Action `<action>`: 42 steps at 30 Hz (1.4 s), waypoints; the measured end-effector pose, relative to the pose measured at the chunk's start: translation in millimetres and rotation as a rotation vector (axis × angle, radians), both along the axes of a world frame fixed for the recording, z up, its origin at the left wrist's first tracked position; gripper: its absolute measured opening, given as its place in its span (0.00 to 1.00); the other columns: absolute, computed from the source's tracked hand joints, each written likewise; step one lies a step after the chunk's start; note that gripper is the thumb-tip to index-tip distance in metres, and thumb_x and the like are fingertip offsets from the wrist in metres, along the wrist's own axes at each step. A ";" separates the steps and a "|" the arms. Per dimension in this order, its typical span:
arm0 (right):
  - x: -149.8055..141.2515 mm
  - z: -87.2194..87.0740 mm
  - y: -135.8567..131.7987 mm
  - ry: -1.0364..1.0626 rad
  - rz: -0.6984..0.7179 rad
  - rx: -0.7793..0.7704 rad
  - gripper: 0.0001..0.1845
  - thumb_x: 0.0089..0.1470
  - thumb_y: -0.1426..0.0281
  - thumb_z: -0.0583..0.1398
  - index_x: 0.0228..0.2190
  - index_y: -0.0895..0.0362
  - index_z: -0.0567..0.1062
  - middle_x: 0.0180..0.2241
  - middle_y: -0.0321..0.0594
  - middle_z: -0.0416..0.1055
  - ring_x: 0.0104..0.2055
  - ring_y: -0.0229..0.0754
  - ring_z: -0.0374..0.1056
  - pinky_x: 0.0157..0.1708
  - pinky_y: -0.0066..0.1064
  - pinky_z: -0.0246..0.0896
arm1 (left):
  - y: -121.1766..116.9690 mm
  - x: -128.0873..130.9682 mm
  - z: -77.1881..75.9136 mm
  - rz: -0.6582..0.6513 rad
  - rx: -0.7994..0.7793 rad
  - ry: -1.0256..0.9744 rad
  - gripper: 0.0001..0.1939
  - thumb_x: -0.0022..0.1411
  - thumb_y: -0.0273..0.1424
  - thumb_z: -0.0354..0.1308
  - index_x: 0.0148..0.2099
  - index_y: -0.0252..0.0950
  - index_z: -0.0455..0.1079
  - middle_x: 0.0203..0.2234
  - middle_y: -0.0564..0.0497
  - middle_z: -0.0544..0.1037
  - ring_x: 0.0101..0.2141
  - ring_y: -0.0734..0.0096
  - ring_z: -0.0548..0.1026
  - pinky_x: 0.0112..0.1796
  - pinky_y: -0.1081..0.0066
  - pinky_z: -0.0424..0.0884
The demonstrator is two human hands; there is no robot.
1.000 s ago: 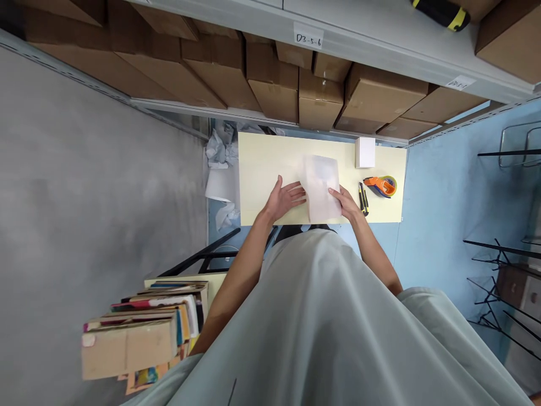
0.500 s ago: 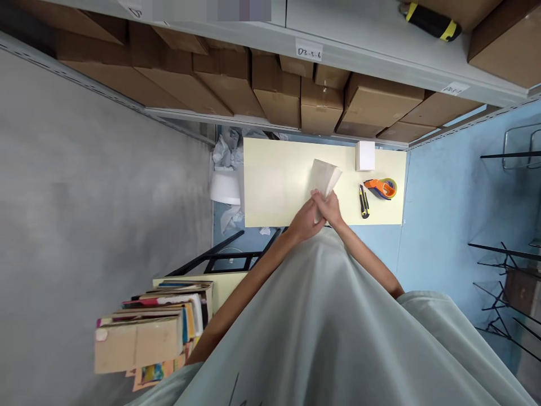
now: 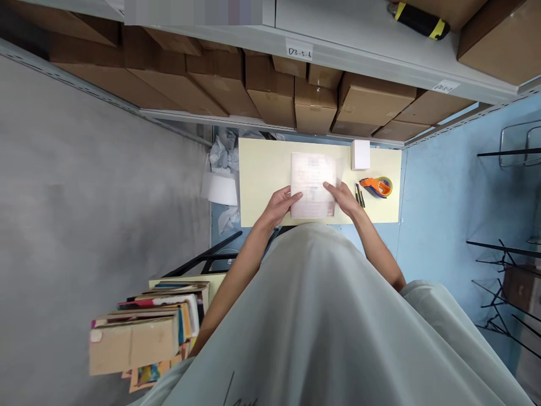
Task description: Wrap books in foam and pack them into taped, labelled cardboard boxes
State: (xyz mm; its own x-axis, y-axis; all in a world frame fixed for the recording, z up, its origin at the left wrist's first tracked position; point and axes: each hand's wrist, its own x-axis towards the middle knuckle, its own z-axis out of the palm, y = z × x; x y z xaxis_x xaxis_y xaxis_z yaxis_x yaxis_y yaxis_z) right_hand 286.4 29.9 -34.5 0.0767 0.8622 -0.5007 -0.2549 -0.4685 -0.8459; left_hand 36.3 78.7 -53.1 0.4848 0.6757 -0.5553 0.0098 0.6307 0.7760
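Observation:
A thin white printed booklet or stack of sheets [image 3: 313,175] is held flat above the pale yellow table [image 3: 262,163], its faint print too blurred to read. My left hand [image 3: 282,205] grips its left edge, thumb on top. On the opposite edge my right hand [image 3: 341,197] holds it the same way, with the thumb lying over the page. A utility knife [image 3: 359,195] lies just beyond my right hand, partly covered by it. Farther right is an orange tape dispenser [image 3: 377,186] with a roll in it.
A small white box [image 3: 360,155] stands at the table's back right. Cardboard boxes [image 3: 315,104] fill the shelf ahead, and another yellow-black cutter [image 3: 422,20] rests higher up. A white bin [image 3: 222,188] is left of the table. Books [image 3: 139,332] are stacked at lower left.
The paper item was narrow and tilted, with both hands together at its lower end. Now it faces me broad and flat, and my hands have moved apart to its two sides.

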 end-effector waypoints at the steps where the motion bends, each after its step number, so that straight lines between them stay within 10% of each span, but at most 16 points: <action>1: 1.2 -4.6 0.6 -0.053 -0.005 0.014 0.35 0.54 0.41 0.75 0.51 0.54 0.83 0.56 0.46 0.86 0.63 0.58 0.79 0.69 0.49 0.73 | -1.9 2.3 0.2 0.020 0.013 0.006 0.44 0.53 0.61 0.80 0.60 0.34 0.82 0.51 0.35 0.90 0.52 0.39 0.88 0.55 0.46 0.85; 10: -36.3 -23.9 -0.8 -0.255 -0.007 -0.069 0.49 0.54 0.42 0.75 0.67 0.51 0.73 0.65 0.52 0.77 0.66 0.58 0.76 0.66 0.50 0.76 | -27.4 35.6 6.5 0.083 0.384 0.313 0.29 0.69 0.54 0.68 0.60 0.39 0.84 0.47 0.43 0.90 0.51 0.43 0.88 0.56 0.50 0.82; 18: -38.4 -8.7 1.3 -0.033 -0.255 -0.076 0.27 0.52 0.48 0.74 0.43 0.54 0.81 0.44 0.44 0.86 0.58 0.58 0.80 0.62 0.46 0.79 | -32.0 25.5 25.3 -0.137 0.691 0.415 0.27 0.70 0.48 0.69 0.66 0.44 0.82 0.72 0.45 0.77 0.75 0.39 0.69 0.76 0.45 0.65; 26: -19.6 -1.3 -3.6 0.174 -0.014 -0.125 0.34 0.47 0.49 0.77 0.51 0.54 0.82 0.54 0.49 0.87 0.63 0.62 0.80 0.66 0.51 0.77 | 2.1 -12.7 -5.0 0.142 0.181 0.114 0.47 0.53 0.63 0.79 0.64 0.35 0.80 0.50 0.37 0.90 0.53 0.43 0.87 0.59 0.46 0.82; 31: -37.8 -10.3 3.2 0.121 -0.009 -0.127 0.36 0.50 0.46 0.76 0.53 0.54 0.81 0.58 0.50 0.85 0.64 0.61 0.79 0.66 0.50 0.77 | -2.9 -25.1 -16.0 0.254 0.076 0.100 0.50 0.50 0.62 0.81 0.64 0.32 0.81 0.52 0.35 0.89 0.56 0.42 0.86 0.62 0.47 0.80; 42: -114.7 -105.7 110.3 -0.357 0.225 -0.100 0.18 0.54 0.66 0.64 0.47 0.51 0.73 0.49 0.42 0.83 0.52 0.52 0.78 0.62 0.49 0.76 | 56.1 -105.4 -95.2 0.472 0.090 0.341 0.31 0.60 0.49 0.74 0.57 0.32 0.83 0.53 0.39 0.88 0.59 0.48 0.83 0.64 0.52 0.76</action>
State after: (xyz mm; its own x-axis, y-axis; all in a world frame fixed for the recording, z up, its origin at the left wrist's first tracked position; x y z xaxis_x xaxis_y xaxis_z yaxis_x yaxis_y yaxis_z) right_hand 171.7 140.2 -140.2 0.0757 0.8259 -0.5587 0.1632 -0.5630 -0.8102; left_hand -69.1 134.8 -148.2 -0.0757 0.8267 -0.5576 0.0026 0.5593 0.8289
